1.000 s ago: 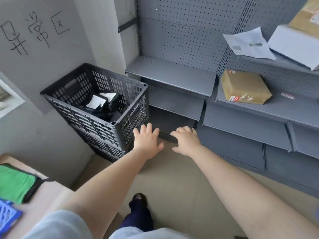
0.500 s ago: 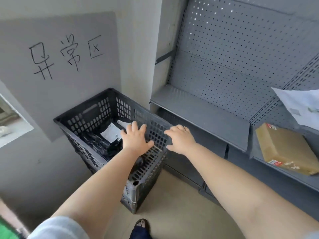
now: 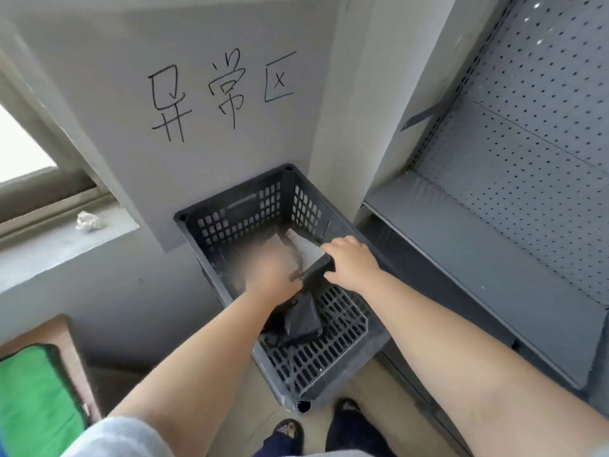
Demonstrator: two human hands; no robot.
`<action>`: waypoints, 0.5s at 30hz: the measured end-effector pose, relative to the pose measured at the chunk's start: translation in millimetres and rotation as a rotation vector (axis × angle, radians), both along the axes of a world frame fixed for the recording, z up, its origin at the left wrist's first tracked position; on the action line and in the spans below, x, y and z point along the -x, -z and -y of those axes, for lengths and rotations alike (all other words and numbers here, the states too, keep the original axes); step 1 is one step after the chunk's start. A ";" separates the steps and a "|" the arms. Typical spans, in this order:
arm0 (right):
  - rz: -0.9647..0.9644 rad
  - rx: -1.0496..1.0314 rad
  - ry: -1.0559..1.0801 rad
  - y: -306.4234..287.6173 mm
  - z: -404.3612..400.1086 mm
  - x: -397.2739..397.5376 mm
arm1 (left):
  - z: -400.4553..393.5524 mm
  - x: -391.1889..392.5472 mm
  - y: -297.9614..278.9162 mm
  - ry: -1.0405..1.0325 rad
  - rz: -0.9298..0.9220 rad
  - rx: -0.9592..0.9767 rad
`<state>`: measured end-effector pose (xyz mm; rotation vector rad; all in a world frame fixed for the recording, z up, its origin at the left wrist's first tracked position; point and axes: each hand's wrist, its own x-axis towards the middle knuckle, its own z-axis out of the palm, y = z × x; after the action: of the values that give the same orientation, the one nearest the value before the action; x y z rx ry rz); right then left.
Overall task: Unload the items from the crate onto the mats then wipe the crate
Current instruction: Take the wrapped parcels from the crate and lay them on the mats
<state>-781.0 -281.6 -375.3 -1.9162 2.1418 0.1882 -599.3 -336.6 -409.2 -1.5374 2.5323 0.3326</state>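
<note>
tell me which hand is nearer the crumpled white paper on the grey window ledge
Left. The left hand, blurred, is inside the black plastic crate, on the crumpled white paper's side; the right hand is farther right.

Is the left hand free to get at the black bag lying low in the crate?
Probably yes: the bag lies uncovered just below the blurred left hand, already inside the open-topped crate.

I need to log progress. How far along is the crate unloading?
Barely begun. Nothing looks unloaded yet: black-wrapped parcels still lie in the black crate. In hand: the right hand grips a labelled black parcel; the left hand is blurred. Left: moving every item out, then wiping the crate.
</note>
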 end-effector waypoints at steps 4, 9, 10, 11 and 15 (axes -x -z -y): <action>0.167 -0.113 -0.013 19.3 32.7 -6.0 | 1.2 -9.8 18.4 -0.090 0.049 -0.097; 0.250 -0.240 -0.062 55.8 64.0 -1.1 | 3.5 -8.2 39.6 -0.259 0.094 -0.180; 0.262 -0.267 -0.073 62.3 70.7 1.0 | 4.6 -6.6 43.2 -0.309 0.087 -0.206; 0.273 -0.294 -0.089 68.2 77.2 3.7 | 4.9 -3.9 46.4 -0.363 0.071 -0.239; 0.343 -0.361 -0.084 93.1 108.2 18.8 | 10.4 12.8 59.9 -0.559 0.011 -0.309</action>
<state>-799.8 -389.7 -468.3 -1.6886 1.6780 0.2259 -612.1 -347.0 -469.1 -2.0624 1.8766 0.7376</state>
